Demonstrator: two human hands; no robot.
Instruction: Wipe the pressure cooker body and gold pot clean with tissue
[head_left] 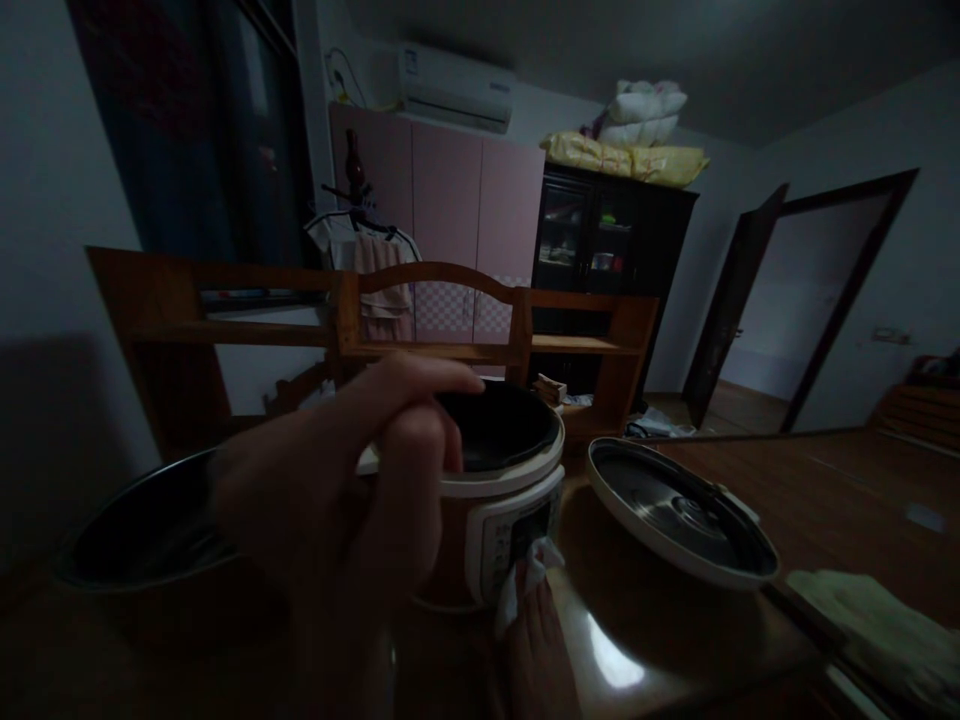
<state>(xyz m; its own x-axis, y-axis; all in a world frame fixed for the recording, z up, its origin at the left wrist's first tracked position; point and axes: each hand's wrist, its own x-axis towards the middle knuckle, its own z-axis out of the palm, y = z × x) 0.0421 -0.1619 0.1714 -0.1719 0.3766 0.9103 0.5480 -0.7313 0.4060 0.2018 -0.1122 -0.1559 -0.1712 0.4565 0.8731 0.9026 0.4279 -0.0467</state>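
An open pressure cooker stands on the dark wooden table, its black inner pot showing. My left hand is close to the camera, fingers curled over the cooker's near left rim. Low at the bottom centre, my right hand is closed on a white cloth pressed against the cooker's front panel. The cooker's lid lies upside down on the table to the right, metal inside facing up.
A large dark metal basin sits at the left. A pale green cloth lies at the right table edge. Behind stand a wooden shelf rack, a pink wardrobe, a black cabinet and an open door.
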